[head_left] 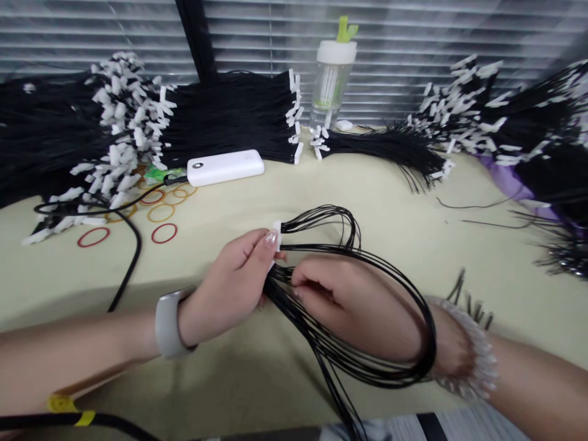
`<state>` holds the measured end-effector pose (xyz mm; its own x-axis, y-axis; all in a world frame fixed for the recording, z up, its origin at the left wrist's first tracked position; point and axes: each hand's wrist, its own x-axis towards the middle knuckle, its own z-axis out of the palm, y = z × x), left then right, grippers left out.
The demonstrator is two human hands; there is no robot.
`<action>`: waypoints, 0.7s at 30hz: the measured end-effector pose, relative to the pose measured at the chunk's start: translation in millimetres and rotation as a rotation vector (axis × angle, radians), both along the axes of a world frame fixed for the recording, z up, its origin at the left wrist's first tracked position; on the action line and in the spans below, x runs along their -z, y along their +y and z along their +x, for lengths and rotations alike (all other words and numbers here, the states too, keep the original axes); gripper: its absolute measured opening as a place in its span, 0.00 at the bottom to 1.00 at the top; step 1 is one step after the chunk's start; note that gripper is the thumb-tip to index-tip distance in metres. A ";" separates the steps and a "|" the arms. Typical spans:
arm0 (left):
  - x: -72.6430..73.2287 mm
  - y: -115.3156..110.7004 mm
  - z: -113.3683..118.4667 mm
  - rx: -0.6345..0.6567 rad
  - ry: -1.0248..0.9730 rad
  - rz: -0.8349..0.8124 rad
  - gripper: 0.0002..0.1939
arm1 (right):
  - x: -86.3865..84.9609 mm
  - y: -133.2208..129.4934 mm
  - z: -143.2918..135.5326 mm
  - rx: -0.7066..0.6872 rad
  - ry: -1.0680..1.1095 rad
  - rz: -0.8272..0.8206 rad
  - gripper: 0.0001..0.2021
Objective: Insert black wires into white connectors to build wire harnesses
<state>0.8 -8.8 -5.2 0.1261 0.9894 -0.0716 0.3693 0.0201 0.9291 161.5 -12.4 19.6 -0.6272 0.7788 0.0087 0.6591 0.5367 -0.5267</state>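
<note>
My left hand (241,269) is closed on a white connector (276,236) and on a bundle of thin black wires, the thumb pressing the connector. The black wires (303,324) run down from under my left fingers, and some sweep round in a wide loop. Inside that loop my right hand (349,294) has its fingers curled, thumb and forefinger pinching at wires close to my left fingertips. Exactly which strands they hold is partly hidden. A smaller loop of wires (340,209) curves out from the connector above. The lower wire ends hang toward the table's near edge.
Bundled black wires with white connectors lie at the left (50,135), middle (229,116) and right (381,150). A white power bank (225,168) with a cable, several rubber bands (164,233) and a clear bottle (328,86) stand or lie on the table (390,214).
</note>
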 end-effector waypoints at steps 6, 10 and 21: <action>0.8 0.4 -0.1 -0.006 -0.061 -0.065 0.17 | -19.8 30.3 47.3 0.207 0.024 0.042 0.07; 1.0 0.1 -0.8 -0.014 -0.068 -0.056 0.17 | -33.6 60.4 82.7 0.629 0.485 0.231 0.15; -1.8 -1.2 -0.7 0.030 -0.111 -0.101 0.18 | -27.9 43.1 52.9 0.504 0.728 0.069 0.13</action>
<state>0.1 -10.1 -3.4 0.1678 0.9736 -0.1548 0.2662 0.1065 0.9580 214.4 30.7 47.5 -0.0303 0.9440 0.3285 0.3398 0.3188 -0.8848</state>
